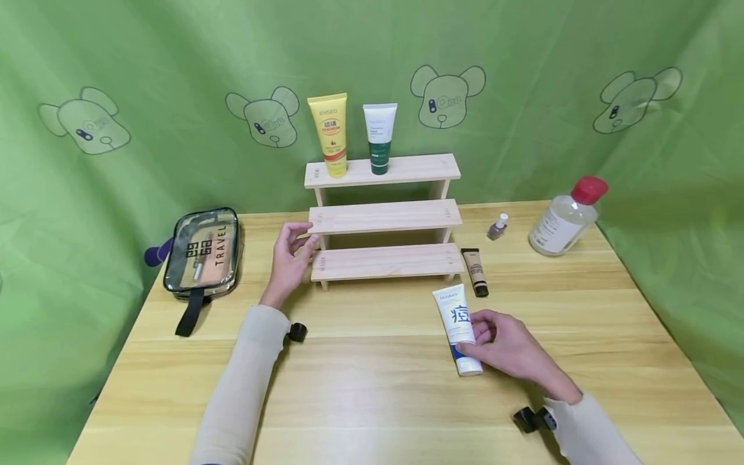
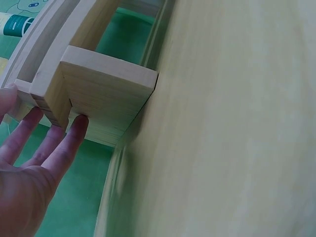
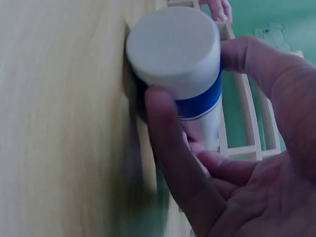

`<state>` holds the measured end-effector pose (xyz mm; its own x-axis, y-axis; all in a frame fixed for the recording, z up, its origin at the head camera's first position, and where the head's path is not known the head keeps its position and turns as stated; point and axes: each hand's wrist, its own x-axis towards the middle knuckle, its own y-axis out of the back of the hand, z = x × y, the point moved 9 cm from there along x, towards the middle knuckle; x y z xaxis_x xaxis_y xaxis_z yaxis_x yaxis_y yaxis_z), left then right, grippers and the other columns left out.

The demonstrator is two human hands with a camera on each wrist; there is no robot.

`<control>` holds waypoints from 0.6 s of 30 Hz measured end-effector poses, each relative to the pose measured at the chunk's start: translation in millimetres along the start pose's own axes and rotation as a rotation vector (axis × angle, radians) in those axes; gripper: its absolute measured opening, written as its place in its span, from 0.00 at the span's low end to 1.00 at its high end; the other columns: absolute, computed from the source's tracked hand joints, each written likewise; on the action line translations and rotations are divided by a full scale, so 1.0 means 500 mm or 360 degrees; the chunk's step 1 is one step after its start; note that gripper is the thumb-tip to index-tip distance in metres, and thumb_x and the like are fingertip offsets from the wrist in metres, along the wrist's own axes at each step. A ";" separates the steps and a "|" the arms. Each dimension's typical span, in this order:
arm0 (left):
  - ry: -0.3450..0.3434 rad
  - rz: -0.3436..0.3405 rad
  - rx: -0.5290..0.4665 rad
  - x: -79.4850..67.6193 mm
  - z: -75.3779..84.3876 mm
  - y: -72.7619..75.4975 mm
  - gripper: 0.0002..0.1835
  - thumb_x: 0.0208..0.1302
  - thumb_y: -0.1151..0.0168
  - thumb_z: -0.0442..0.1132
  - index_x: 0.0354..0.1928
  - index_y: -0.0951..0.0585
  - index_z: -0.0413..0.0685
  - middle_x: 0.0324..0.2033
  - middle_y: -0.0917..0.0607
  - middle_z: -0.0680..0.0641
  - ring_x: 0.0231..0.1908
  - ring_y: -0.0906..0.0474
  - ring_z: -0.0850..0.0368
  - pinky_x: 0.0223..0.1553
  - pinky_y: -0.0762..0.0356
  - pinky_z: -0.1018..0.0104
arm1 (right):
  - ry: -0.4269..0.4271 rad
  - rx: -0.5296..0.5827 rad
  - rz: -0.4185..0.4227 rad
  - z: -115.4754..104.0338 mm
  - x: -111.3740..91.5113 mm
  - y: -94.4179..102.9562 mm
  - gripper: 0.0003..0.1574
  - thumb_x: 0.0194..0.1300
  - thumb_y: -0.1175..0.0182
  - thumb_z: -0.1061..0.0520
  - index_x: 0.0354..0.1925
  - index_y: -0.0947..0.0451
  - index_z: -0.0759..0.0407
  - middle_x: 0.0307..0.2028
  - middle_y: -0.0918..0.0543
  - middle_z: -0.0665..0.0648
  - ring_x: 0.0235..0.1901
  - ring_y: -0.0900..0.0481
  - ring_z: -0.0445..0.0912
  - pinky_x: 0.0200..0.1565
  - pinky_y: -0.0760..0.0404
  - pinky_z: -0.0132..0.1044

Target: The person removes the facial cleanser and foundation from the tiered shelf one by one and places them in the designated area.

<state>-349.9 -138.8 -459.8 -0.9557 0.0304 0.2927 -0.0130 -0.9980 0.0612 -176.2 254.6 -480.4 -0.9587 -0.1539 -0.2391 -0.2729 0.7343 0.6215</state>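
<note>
My right hand [image 1: 507, 343] pinches a white squeeze tube [image 1: 452, 303] with blue lettering and a blue band, thumb and fingers on opposite sides near its white cap [image 3: 173, 42]. The tube is tilted, cap end toward me, over the table in front of the shelf's right end. At the left end of a three-tier wooden shelf [image 1: 383, 261], my left hand [image 1: 288, 261] touches the wood with extended fingertips. In the left wrist view, those fingers [image 2: 66, 148] rest against the shelf's end. A yellow tube [image 1: 330, 132] and a white-and-green tube [image 1: 380, 132] stand on the top tier.
Left of the shelf lies a clear travel pouch [image 1: 205, 252] with a black strap, a purple object [image 1: 155, 254] behind it. To the right are a small beige tube [image 1: 475, 268], a nail polish bottle [image 1: 497, 227] and a red-capped clear bottle [image 1: 562, 223]. Green curtain [image 1: 523, 58] hangs behind.
</note>
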 end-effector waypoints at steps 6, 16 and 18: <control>-0.0015 0.0006 -0.0017 -0.001 -0.003 0.001 0.18 0.79 0.37 0.31 0.64 0.27 0.34 0.67 0.18 0.35 0.60 0.16 0.37 0.59 0.10 0.69 | 0.0007 -0.0010 0.0032 -0.004 -0.003 0.002 0.47 0.62 0.18 0.53 0.67 0.27 0.77 0.43 0.12 0.60 0.39 0.17 0.46 0.34 0.14 0.28; -0.0010 0.0001 0.0010 0.001 -0.001 -0.001 0.17 0.80 0.37 0.31 0.65 0.26 0.36 0.67 0.18 0.37 0.57 0.15 0.49 0.60 0.10 0.67 | -0.0028 0.0055 0.0103 0.008 -0.017 0.019 0.42 0.69 0.23 0.47 0.68 0.26 0.69 0.45 0.12 0.59 0.38 0.15 0.44 0.33 0.12 0.31; -0.0007 -0.0004 0.0013 0.000 -0.002 0.000 0.17 0.80 0.37 0.31 0.65 0.26 0.36 0.67 0.18 0.37 0.58 0.15 0.47 0.60 0.10 0.67 | -0.0033 0.0048 0.0124 0.007 -0.017 0.024 0.41 0.70 0.23 0.46 0.68 0.26 0.68 0.45 0.12 0.59 0.38 0.15 0.45 0.33 0.11 0.32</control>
<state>-350.3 -138.7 -460.6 -0.9544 0.0328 0.2966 -0.0126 -0.9975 0.0698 -170.9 267.0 -473.6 -0.9749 -0.0821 -0.2068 -0.1950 0.7631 0.6161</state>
